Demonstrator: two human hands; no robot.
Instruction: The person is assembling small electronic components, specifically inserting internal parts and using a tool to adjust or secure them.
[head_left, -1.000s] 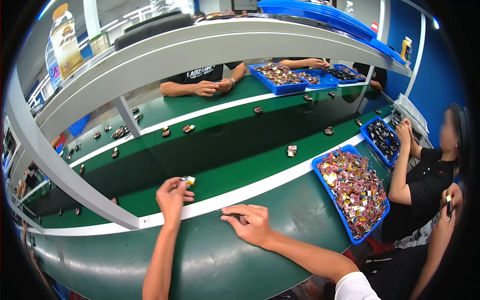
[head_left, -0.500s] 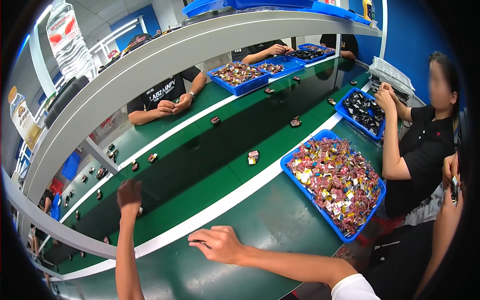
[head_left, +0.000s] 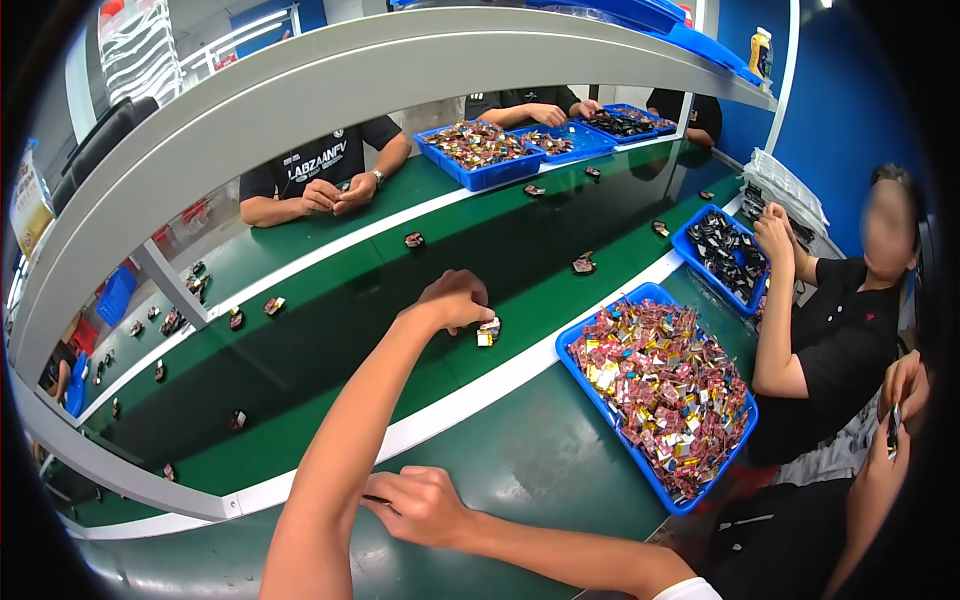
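Note:
My left hand (head_left: 455, 300) reaches over the green conveyor belt (head_left: 340, 365), its fingers curved and apart. A fingertip meets the upper edge of a small part with white and yellow patches (head_left: 487, 334), which lies on the belt. Closer to me, my right hand (head_left: 425, 505) is closed above the green worktable, partly behind my left forearm. Between its thumb and fingers sticks out the end of a thin dark piece (head_left: 376, 498); the rest is hidden in the hand.
A blue tray (head_left: 610, 432) heaped with small red, white and yellow parts stands at right. Beyond it is a blue tray of black parts (head_left: 722, 245), beside a co-worker. More small parts dot the belt. A grey shelf frame (head_left: 300, 85) arches overhead; co-workers sit across.
My left hand has moved right and away from me, from the belt's left part to the white-and-yellow part. My right hand stays closed on the thin dark piece. The view has shifted slightly.

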